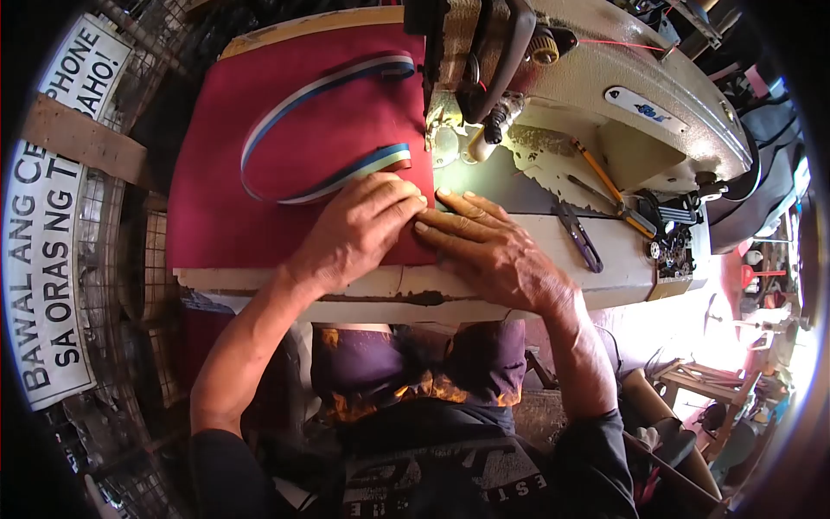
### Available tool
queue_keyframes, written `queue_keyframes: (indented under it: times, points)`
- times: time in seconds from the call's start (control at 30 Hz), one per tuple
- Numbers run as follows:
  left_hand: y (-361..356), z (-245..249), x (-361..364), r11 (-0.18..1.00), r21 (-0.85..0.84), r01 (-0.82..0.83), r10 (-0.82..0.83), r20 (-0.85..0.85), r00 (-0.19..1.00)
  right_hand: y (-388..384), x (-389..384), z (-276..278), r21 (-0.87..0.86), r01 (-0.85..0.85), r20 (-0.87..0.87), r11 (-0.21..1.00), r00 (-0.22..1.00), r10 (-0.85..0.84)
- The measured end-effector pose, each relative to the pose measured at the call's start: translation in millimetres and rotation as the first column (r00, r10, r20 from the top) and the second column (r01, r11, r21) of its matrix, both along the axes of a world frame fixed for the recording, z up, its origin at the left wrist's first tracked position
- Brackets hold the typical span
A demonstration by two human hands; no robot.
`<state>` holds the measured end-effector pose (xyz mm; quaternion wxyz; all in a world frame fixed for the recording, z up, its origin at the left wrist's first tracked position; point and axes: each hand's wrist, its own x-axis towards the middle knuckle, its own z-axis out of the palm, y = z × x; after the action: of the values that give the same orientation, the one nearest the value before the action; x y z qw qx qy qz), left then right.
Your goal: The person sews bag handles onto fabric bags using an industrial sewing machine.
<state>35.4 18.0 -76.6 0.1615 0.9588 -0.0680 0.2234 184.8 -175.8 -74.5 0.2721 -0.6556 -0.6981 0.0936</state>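
Note:
A sheet of dark red cloth (320,95) lies on the sewing table, left of the needle area of a beige sewing machine (588,52). On the cloth curls a striped ribbon (259,134) in white, blue and pale green. My left hand (363,225) rests at the cloth's right part, its fingers pinched together by the ribbon's lower end; what they hold is hidden. Beside it my right hand (493,246) lies flat with fingers stretched, over the cloth's right edge and the table. The fingertips of both hands nearly meet.
Right of my right hand lie thread snips (579,238), a yellow-orange pencil-like tool (598,169) and a screwdriver (635,222). A tray of bobbins and small metal parts (679,255) is at the table's right end. A lettered sign (43,285) hangs at far left.

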Motion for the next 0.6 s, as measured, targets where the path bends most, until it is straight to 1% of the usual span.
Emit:
queue_keyframes:
  times: [0.1, 0.13, 0.23, 0.33, 0.43, 0.53, 0.6]
  points:
    - [1, -4, -1, 0.999, -0.036, 0.011, -0.01, 0.012, 1.0, -1, 7, 5, -0.054, -0.066, 0.067, 0.996, 0.995, 0.07]
    - [1, -3, 0, 0.999, -0.031, 0.024, -0.023, 0.02, 1.0, -2, 6, 3, -0.018, -0.06, 0.107, 0.998, 0.992, 0.062]
    - [-2, 0, -2, 1.0, -0.01, 0.005, -0.004, 0.009, 1.0, -9, 1, 3, -0.016, -0.059, 0.163, 0.998, 0.985, 0.061]
    - [-3, 3, -5, 1.0, 0.006, 0.006, -0.006, -0.024, 1.0, -15, -2, 1, -0.031, -0.037, 0.12, 0.999, 0.992, 0.041]
    - [-4, 5, -7, 0.997, 0.068, -0.025, 0.023, 0.036, 0.999, -17, -4, 3, -0.044, -0.042, 0.123, 0.998, 0.991, 0.047]
    - [-5, 6, -10, 1.0, 0.015, -0.008, 0.008, -0.001, 1.0, -20, -11, 3, -0.047, 0.005, 0.144, 0.999, 0.99, 0.001]
    - [-10, 12, -16, 0.999, -0.048, -0.021, 0.02, -0.022, 1.0, -21, -12, 3, -0.055, 0.008, 0.16, 0.998, 0.987, 0.0]
